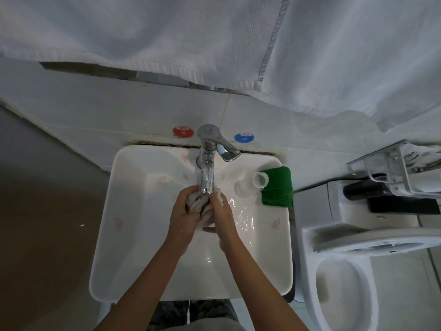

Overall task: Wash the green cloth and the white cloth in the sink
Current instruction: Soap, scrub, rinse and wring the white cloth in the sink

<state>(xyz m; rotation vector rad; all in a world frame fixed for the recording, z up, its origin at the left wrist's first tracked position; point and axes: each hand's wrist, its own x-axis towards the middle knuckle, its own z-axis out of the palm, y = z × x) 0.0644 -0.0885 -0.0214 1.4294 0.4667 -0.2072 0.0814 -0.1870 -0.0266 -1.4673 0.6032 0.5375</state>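
I've both hands, left [185, 212] and right [220, 211], gripping the bunched white cloth [201, 206] under the chrome tap [207, 168]; folded green cloth [278, 187] waits, apparently unwashed, on the white sink's rim [107, 211].

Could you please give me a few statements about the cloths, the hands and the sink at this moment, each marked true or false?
1. Both hands hold the white cloth under the tap. True: the left hand and the right hand grip it together.
2. The green cloth lies in the basin under the water. False: it sits folded on the sink's right rim, untouched.
3. A clear plastic cup lies on its side beside the green cloth. True.
4. The red dot is on the right of the tap. False: it is on the left; the blue dot is on the right.
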